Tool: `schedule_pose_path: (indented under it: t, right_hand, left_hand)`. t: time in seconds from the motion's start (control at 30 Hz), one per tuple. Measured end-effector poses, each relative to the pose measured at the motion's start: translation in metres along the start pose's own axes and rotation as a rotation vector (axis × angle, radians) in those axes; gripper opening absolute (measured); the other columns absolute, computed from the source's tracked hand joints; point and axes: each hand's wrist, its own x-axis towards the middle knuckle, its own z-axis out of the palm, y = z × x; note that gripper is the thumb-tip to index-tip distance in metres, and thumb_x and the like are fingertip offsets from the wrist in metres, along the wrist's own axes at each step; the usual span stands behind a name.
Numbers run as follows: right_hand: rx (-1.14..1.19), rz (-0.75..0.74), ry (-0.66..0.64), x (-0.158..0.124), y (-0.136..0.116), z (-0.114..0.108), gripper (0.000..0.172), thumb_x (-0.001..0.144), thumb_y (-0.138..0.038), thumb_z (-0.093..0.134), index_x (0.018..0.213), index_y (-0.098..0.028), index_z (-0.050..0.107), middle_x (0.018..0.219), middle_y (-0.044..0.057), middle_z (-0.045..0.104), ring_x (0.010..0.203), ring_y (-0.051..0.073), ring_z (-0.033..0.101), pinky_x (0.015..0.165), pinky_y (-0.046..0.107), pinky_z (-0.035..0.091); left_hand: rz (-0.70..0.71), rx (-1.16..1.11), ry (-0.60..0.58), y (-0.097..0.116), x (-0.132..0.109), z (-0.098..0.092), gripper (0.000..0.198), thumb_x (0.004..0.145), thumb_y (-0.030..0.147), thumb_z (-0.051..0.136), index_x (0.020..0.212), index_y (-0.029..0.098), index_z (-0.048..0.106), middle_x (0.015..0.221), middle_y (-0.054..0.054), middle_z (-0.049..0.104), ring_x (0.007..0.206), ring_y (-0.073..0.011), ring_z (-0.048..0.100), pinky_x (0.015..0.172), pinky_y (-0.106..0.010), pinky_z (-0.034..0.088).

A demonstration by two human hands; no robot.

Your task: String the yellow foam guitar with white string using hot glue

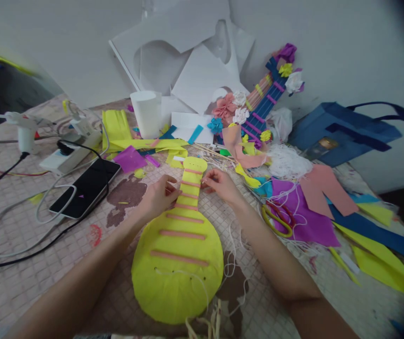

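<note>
A yellow guitar-shaped cutout point(177, 278) is lying flat on the desk point(28, 278), right in front of the person, with its round body nearest the camera and its narrow neck pointing away. Pink strips point(182, 234) are running across the body and neck like rungs. The left hand point(157, 195) is resting against the neck's left edge, its grip narrow, with the fingers curled in and closing on the paper there. The right hand point(221, 186) is meeting the neck from the other side, its grip also narrow, with the fingertips pinching at the right edge. Whether they are nipping a strip's end or the yellow paper itself is too small to tell. White string point(230, 263) is trailing loosely beside the body's right side. A dark phone point(85, 188) is lying to the left among cables, near a power strip point(69, 155) and a glue gun point(25, 129). Yellow-handled scissors point(277, 219) are sitting to the right on purple paper point(307, 221). Farther back, a white cup point(147, 113) is standing upright, and a blue bag point(343, 132) is sitting by the wall.
</note>
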Motion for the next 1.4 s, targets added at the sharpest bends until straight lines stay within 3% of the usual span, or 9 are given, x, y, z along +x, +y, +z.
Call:
schedule_pose_path:
  t: [0.2,0.43,0.73,1.03,1.17,1.3,1.4]
  right_hand:
    - [0.033,-0.026,0.045,0.002,0.001,0.0,0.025,0.068,-0.037,0.071,0.074,-0.021,0.053,0.078,0.0,0.063,0.07,0.016,0.064,0.057,0.027,0.052]
    - [0.023,-0.034,0.031,0.002,0.003,-0.002,0.023,0.07,-0.037,0.07,0.074,-0.02,0.054,0.072,0.0,0.062,0.068,0.015,0.062,0.055,0.025,0.05]
    - [-0.016,-0.024,-0.005,0.003,0.004,-0.005,0.022,0.07,-0.035,0.068,0.075,-0.02,0.053,0.071,-0.001,0.061,0.068,0.015,0.062,0.054,0.024,0.048]
    - [-0.007,-0.043,0.033,0.004,0.0,-0.008,0.019,0.07,-0.033,0.067,0.074,-0.021,0.053,0.068,-0.002,0.061,0.065,0.014,0.061,0.052,0.023,0.046]
    - [-0.01,-0.072,0.044,0.005,-0.002,-0.01,0.021,0.069,-0.034,0.068,0.073,-0.021,0.052,0.065,-0.002,0.06,0.06,0.013,0.059,0.052,0.024,0.046]
    - [-0.003,-0.105,0.065,0.006,-0.003,-0.013,0.023,0.069,-0.036,0.069,0.072,-0.02,0.053,0.063,-0.003,0.057,0.055,0.012,0.056,0.052,0.025,0.047]
    - [0.006,-0.127,0.083,0.007,-0.001,-0.014,0.024,0.069,-0.038,0.069,0.074,-0.02,0.053,0.063,-0.003,0.058,0.056,0.013,0.057,0.053,0.026,0.048]
  left_hand:
    - [-0.006,-0.095,0.021,-0.007,0.002,0.008,0.036,0.071,0.031,0.067,0.101,0.02,0.05,0.084,-0.002,0.064,0.066,-0.0154,0.065,0.052,-0.024,0.049]
    - [-0.007,-0.148,0.01,-0.004,0.002,0.012,0.036,0.066,0.016,0.066,0.098,0.019,0.049,0.085,-0.001,0.061,0.066,-0.0121,0.063,0.057,-0.025,0.052]
    - [0.034,-0.182,-0.006,-0.005,0.004,0.014,0.035,0.067,0.019,0.065,0.098,0.017,0.049,0.084,-0.001,0.063,0.067,-0.0127,0.062,0.062,-0.028,0.053]
    - [0.067,-0.013,-0.02,-0.002,-0.002,0.013,0.029,0.075,0.026,0.061,0.101,0.018,0.051,0.091,-0.004,0.063,0.073,-0.0161,0.064,0.063,-0.031,0.055]
    - [0.2,0.143,0.045,-0.001,-0.008,0.018,0.03,0.078,0.023,0.059,0.107,0.018,0.051,0.102,-0.007,0.06,0.078,-0.0176,0.064,0.068,-0.034,0.056]
    - [0.468,0.287,0.118,-0.002,-0.015,0.03,0.036,0.08,0.019,0.06,0.114,0.019,0.049,0.12,-0.011,0.053,0.109,-0.0249,0.056,0.091,-0.044,0.05]
    - [0.561,0.34,0.107,-0.002,-0.021,0.038,0.037,0.079,0.016,0.062,0.113,0.02,0.05,0.125,-0.012,0.052,0.116,-0.027,0.051,0.097,-0.047,0.046]
